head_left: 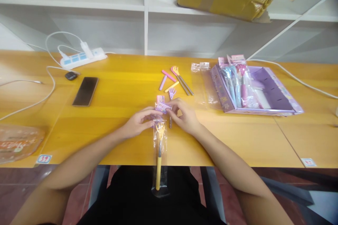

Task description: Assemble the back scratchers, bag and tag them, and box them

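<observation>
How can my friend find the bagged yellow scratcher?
Find the yellow-brown table, then the left hand and right hand over it. Below them in view, a clear bag holds the scratcher: yellow, unlike the blue and pink ones in the purple tray.

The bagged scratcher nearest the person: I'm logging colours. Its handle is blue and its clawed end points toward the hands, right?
The colour is wrong: the head view shows the bagged scratcher with a yellow handle, not blue. Its clawed end does point toward the left hand and right hand.

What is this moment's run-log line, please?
left hand, right hand: at rectangular purple card | yellow claw-tipped scratcher: inside clear plastic bag
</observation>
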{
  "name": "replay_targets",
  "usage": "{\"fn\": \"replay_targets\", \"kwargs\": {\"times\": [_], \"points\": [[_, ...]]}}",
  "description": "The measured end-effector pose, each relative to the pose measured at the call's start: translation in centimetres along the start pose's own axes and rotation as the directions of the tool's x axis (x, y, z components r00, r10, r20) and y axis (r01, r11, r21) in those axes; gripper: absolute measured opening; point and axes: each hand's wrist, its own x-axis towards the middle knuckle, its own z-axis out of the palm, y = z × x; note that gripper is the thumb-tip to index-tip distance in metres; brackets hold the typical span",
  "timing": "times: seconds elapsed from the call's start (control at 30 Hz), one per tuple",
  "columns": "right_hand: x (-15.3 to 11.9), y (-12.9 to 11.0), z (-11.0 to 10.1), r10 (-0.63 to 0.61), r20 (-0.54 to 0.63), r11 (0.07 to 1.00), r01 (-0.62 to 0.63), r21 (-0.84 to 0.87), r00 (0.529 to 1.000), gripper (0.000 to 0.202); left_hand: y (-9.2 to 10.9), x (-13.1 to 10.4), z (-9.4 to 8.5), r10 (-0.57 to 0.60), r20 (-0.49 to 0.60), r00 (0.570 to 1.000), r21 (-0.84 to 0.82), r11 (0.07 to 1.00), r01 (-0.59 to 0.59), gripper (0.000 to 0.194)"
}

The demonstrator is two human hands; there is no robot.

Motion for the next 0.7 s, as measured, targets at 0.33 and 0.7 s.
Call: {"fn": "replay_targets", "kwargs": {"times": [0.33,0.7], "points": [[0.15,-0.27,-0.4,-0.078,0.038,0.996,0.076,0.036,0.996,0.024,-0.25,-0.09,0.23,-0.005,0.002,1.0,-0.136,0.991,0.006,0.051],[-0.06,-0.03,-0.39,-0.107,0.079,0.994,0.106,0.018,0.991,0.026,-0.36,-0.23,0.32,-0.041,-0.019,0.999,-0.122,0.992,0.038,0.063]]}}
